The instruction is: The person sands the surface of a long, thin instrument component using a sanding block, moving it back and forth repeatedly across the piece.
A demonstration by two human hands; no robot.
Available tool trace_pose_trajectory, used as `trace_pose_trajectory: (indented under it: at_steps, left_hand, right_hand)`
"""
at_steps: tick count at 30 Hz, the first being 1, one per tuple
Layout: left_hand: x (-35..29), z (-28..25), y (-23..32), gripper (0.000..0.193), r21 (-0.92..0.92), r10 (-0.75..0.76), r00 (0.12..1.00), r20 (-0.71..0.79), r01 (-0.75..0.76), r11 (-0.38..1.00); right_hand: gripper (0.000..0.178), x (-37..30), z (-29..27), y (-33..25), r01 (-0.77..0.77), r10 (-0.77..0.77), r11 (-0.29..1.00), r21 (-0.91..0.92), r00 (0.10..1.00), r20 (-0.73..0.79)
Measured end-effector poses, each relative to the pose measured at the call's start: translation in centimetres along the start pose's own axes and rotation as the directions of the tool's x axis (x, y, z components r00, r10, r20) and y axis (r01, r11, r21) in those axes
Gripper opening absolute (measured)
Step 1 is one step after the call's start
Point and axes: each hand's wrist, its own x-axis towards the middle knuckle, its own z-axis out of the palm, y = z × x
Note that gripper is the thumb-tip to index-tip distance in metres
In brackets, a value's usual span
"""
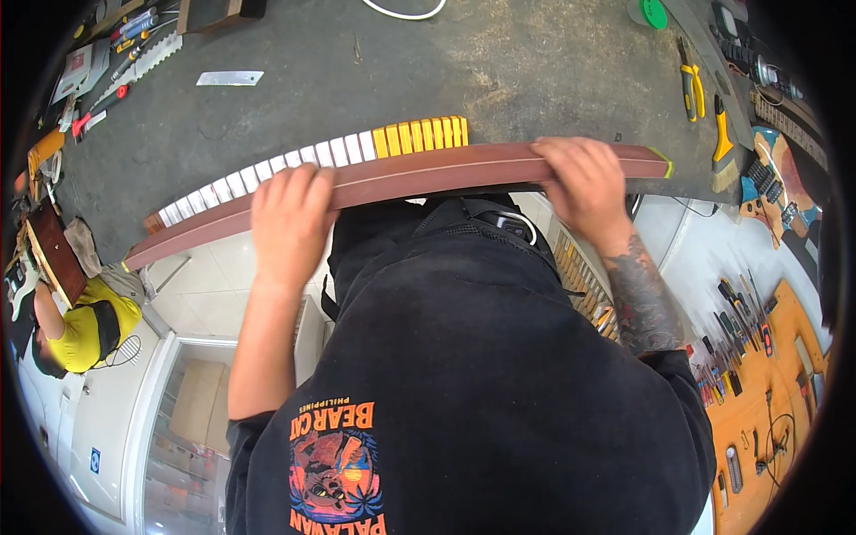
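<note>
A long reddish-brown beam lies crosswise along the near edge of the dark workbench, with yellow-green at both ends. My left hand is closed over it left of the middle, fingers on the far side. Toward its right end, my right hand grips it too, slightly blurred. Just beyond the beam shows a strip with white and yellow bands, its dark brown end at the left. The beam hides the strip's near side, so I cannot tell whether they touch.
A metal plate lies farther back. At right are yellow-handled pliers, a brush and a green-topped container. Saws and other hand tools crowd the far left. A person in yellow works beyond the left end.
</note>
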Motion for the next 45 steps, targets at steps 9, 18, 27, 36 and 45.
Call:
trace_pose_trajectory:
  at_steps: [9, 18, 27, 36, 45]
  left_hand:
    - [-3.9, -1.4, -7.0, 0.059, 0.072, -0.049, 0.999, 0.009, 0.048, 0.996]
    - [1.8, 0.6, 2.0, 0.056, -0.017, 0.018, 1.0, -0.023, -0.018, 1.0]
    - [-3.9, -1.2, -7.3, 0.058, 0.069, -0.039, 0.998, -0.059, 0.043, 0.997]
    - [0.0, 0.8, 0.8, 0.05, -0.014, 0.005, 0.999, -0.031, -0.006, 1.0]
    - [-3.8, -0.3, -6.4, 0.054, 0.052, -0.042, 0.997, -0.061, 0.046, 0.998]
  right_hand:
    - [0.036, 3.9, 3.1, -6.3, 0.01, -0.006, 0.997, 0.075, 0.999, -0.05]
    - [0.048, -0.7, -1.3, 2.1, -0.023, 0.023, 1.0, 0.003, 1.0, 0.007]
    - [0.039, 4.1, 3.7, -6.8, 0.008, 0.0, 0.996, 0.085, 0.995, -0.097]
    - [0.043, -1.2, 0.4, 0.2, -0.023, 0.022, 1.0, -0.016, 0.999, -0.039]
    - [0.036, 2.9, 3.5, -5.9, -0.025, 0.028, 0.998, 0.049, 0.997, -0.073]
